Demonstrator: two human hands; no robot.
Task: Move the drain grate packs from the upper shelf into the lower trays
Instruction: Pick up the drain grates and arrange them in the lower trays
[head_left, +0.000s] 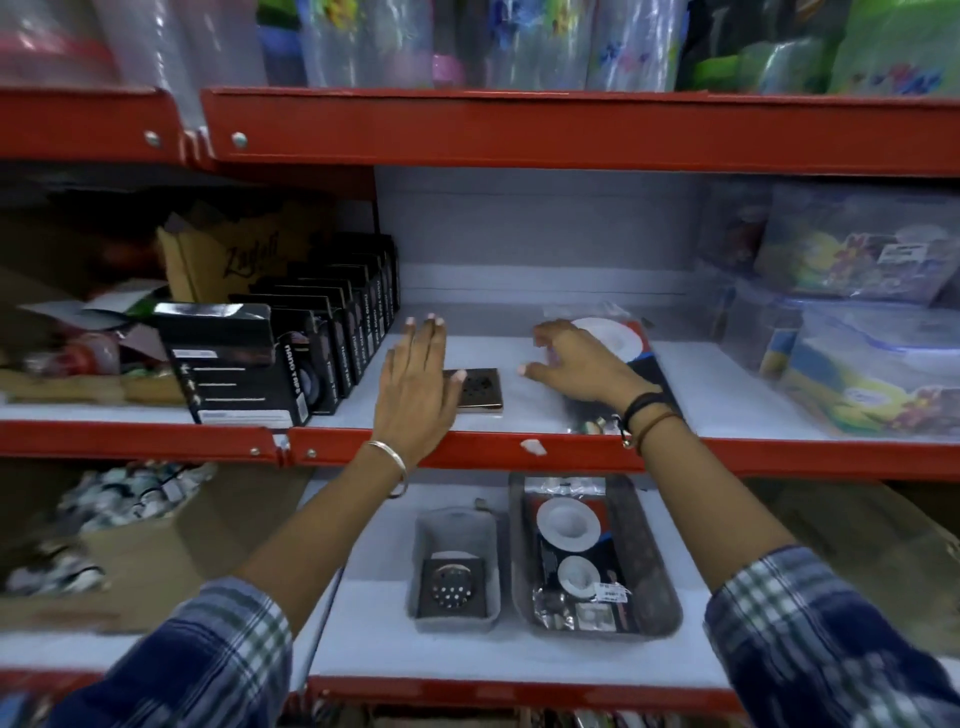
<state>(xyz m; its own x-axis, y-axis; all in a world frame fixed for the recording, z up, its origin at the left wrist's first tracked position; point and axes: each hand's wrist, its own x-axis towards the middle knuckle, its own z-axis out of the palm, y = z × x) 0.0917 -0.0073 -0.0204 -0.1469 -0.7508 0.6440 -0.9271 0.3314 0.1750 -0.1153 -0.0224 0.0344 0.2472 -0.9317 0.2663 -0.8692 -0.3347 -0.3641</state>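
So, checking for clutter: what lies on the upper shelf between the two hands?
The head view shows one square metal drain grate beside the left hand; bare shelf from there to the right hand.

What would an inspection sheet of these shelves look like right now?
Surface: white upper shelf with red front edge; white lower shelf beneath.
Job's things: square metal grate and a plastic-wrapped pack on the upper shelf; small grey tray holds one grate; larger tray holds a pack.
Clutter: row of black boxes on the left; clear printed packages on the right.
Hands: left hand flat beside the square grate, fingers spread; right hand open over the pack, not gripping.
Cables: nothing seen.
Surroundings: cardboard boxes lower left; wrapped goods above.
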